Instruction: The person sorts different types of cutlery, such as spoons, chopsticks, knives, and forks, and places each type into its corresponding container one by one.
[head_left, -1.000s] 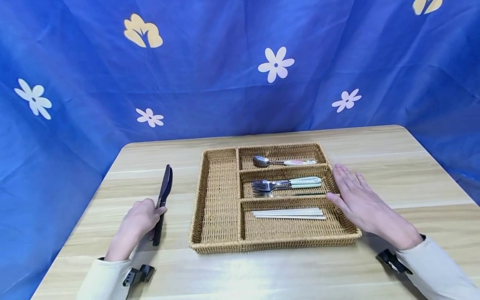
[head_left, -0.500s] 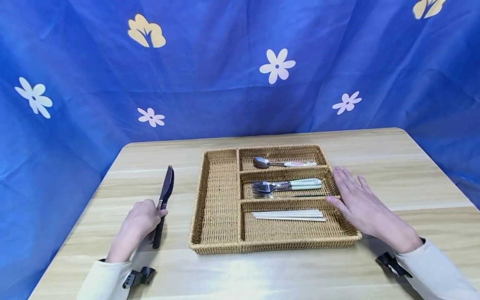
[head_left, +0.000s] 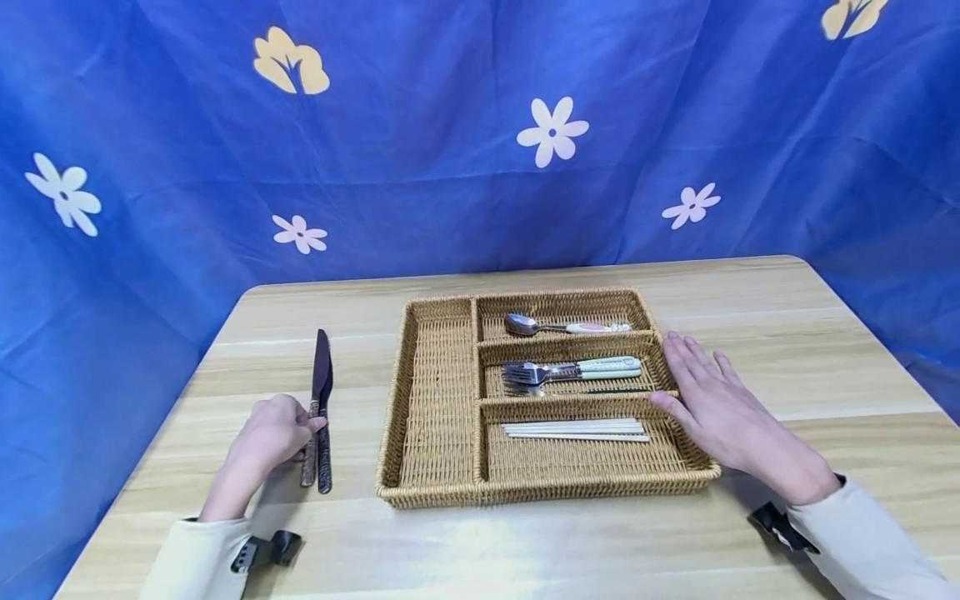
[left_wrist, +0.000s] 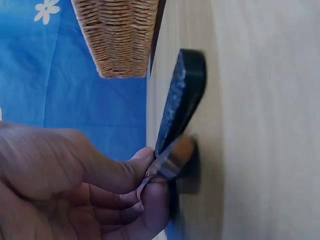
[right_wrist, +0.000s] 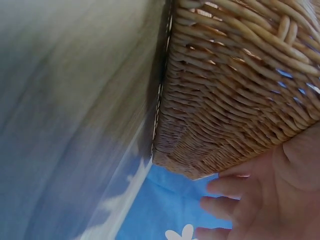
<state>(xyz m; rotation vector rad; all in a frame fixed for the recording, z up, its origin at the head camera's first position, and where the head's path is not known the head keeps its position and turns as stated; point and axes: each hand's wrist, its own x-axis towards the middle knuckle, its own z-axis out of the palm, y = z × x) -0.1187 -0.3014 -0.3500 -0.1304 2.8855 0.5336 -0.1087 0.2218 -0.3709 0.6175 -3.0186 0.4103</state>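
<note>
In the head view my left hand pinches two dark table knives by their textured handles, left of the wicker cutlery tray. Their blades point toward the far side of the table, and the handle ends spread apart slightly. The left wrist view shows thumb and fingertips at a brownish handle, with a black handle crossing just past it, close over the tabletop. My right hand lies with straight fingers along the tray's right wall. In the right wrist view its fingers are beside the weave.
The tray has a long left compartment and three shorter ones. These hold a spoon at the back, forks in the middle and white chopsticks at the front. A blue flowered cloth hangs behind the wooden table.
The knives have turned so their tips point more straight away and sit farther left, with the handles now spread. My left hand has shifted slightly left. The right hand stays at the tray.
</note>
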